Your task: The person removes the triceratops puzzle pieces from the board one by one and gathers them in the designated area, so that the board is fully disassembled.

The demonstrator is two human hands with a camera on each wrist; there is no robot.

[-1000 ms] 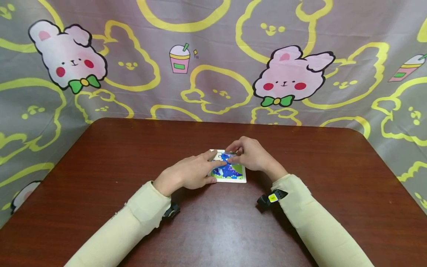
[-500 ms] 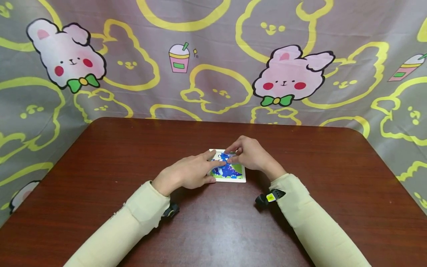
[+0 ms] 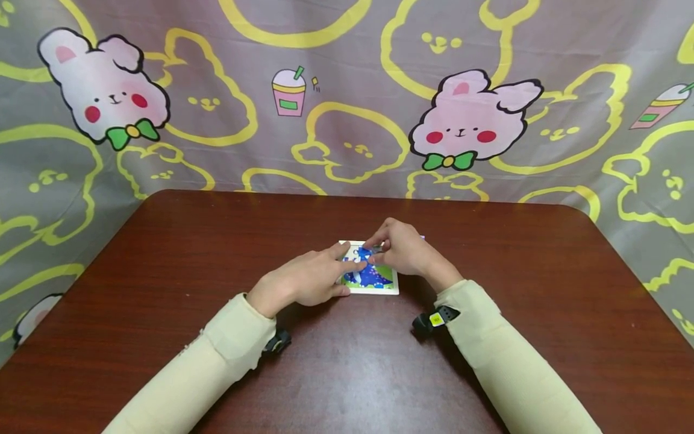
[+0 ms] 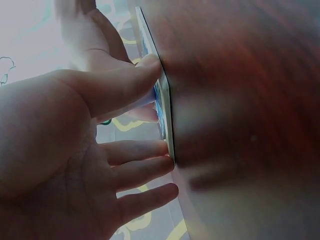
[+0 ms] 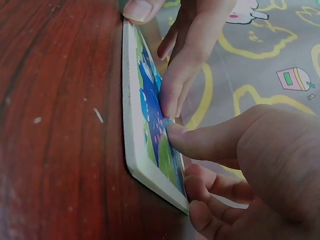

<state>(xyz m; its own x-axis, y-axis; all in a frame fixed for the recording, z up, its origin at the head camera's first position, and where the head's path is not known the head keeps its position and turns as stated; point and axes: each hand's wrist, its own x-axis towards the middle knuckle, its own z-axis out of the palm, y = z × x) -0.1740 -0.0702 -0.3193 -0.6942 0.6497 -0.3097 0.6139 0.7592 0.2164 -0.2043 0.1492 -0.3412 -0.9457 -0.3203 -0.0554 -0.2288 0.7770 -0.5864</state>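
A small jigsaw puzzle (image 3: 374, 280) with a white border and a blue dinosaur picture lies flat on the table. My left hand (image 3: 303, 278) rests along its left side, fingers mostly straight; the thumb (image 4: 150, 65) touches the border and one finger presses the picture. From the right, my right hand (image 3: 403, 247) reaches over the upper right part, its thumb (image 5: 185, 140) and index fingertip set on the picture a short way apart. Its other fingers curl by the puzzle's edge in the right wrist view. Whether a single piece sits in that pinch is hidden.
The dark brown table (image 3: 217, 241) has a rounded far edge. A grey curtain (image 3: 347, 72) with yellow outlines and rabbit faces hangs behind it. A tiny purple bit (image 3: 422, 237) shows just beyond my right hand.
Both hands stay at the puzzle almost unmoved. The right hand has shifted very slightly, and a purple bit has come into sight behind it. The whole head view has drifted a little.
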